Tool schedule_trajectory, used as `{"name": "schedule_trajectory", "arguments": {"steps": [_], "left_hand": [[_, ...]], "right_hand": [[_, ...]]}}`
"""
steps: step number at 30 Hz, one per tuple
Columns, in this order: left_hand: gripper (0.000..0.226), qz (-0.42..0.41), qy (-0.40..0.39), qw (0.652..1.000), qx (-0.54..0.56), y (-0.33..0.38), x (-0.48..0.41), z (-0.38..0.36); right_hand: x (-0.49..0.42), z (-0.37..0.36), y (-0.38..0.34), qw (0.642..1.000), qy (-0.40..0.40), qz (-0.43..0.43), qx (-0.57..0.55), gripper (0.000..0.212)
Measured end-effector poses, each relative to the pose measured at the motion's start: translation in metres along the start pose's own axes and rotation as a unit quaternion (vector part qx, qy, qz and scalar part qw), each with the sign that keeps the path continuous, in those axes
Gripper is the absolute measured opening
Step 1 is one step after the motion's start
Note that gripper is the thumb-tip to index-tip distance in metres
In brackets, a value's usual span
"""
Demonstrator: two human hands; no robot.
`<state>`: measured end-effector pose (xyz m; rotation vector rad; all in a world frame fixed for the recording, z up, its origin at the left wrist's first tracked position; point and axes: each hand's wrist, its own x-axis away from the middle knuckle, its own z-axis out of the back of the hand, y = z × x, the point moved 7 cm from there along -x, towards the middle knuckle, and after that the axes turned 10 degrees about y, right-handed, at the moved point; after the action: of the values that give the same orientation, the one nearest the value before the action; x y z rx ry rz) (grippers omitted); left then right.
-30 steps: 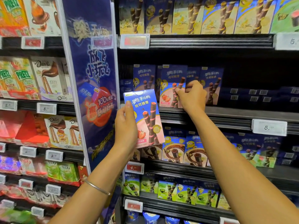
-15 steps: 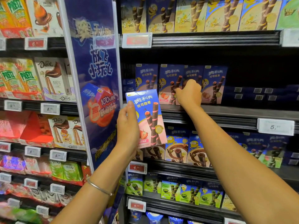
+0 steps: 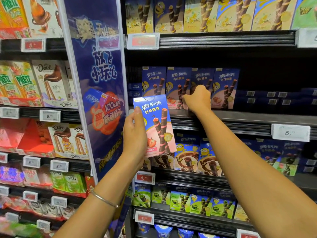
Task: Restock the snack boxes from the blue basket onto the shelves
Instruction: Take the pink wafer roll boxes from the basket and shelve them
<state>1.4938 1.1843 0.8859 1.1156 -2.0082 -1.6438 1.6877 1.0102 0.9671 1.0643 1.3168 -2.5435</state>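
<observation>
My left hand [image 3: 135,134] grips a blue and pink strawberry wafer-roll box [image 3: 158,122] by its left edge and holds it upright in front of the shelves. My right hand [image 3: 197,98] reaches onto the middle shelf [image 3: 240,117]. Its fingers curl round the lower part of a matching box [image 3: 202,76], which stands third in a row of the same boxes [image 3: 153,79]. The hand covers the lower half of that box. The blue basket is out of view.
To the right of the row, the middle shelf is dark, with low dark boxes [image 3: 274,98] lying at the back. A blue promotional banner [image 3: 101,83] stands out just left of my left hand. Price tags [image 3: 290,133] line the shelf edges. Other snack boxes fill the shelves above and below.
My right hand has pushed its box further back into the row on the middle shelf. My left hand has kept its box in about the same spot.
</observation>
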Motion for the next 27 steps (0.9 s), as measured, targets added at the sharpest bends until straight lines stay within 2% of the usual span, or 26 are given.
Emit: {"name": "schedule_trajectory", "arguments": {"steps": [3,5,7,9,12,14,16,24,27], "left_hand": [[0.058,0.01,-0.005,1.0,0.008,-0.002,0.002,-0.002],[0.06,0.004,-0.008,1.0,0.009,-0.003,0.003,-0.004],[0.057,-0.006,-0.016,1.0,0.019,-0.003,0.006,-0.008],[0.05,-0.008,-0.021,0.999,0.026,-0.003,0.008,-0.012],[0.049,-0.001,-0.017,0.999,0.033,-0.002,0.013,-0.014],[0.053,0.013,-0.008,0.999,0.035,-0.003,0.016,-0.014],[0.055,0.024,-0.007,0.999,0.033,-0.003,0.019,-0.015],[0.069,0.091,-0.07,0.988,0.1,-0.001,0.029,-0.028],[0.06,0.091,-0.033,0.989,0.108,-0.003,0.025,-0.025]], "right_hand": [[0.014,0.018,-0.004,0.998,0.025,0.018,-0.058,0.038],[0.037,0.038,-0.012,0.985,0.036,0.051,-0.162,0.027],[0.068,0.052,-0.018,0.967,0.009,0.063,-0.248,0.011],[0.096,0.052,-0.019,0.956,-0.065,0.04,-0.282,0.012],[0.123,0.043,-0.014,0.946,-0.175,-0.025,-0.273,0.028],[0.133,0.043,-0.01,0.944,-0.212,-0.043,-0.247,0.036],[0.14,0.046,-0.009,0.944,-0.234,-0.032,-0.229,0.033],[0.139,0.063,-0.005,0.946,-0.215,-0.015,-0.243,0.019],[0.136,0.071,-0.002,0.94,-0.216,-0.022,-0.264,0.015]]}}
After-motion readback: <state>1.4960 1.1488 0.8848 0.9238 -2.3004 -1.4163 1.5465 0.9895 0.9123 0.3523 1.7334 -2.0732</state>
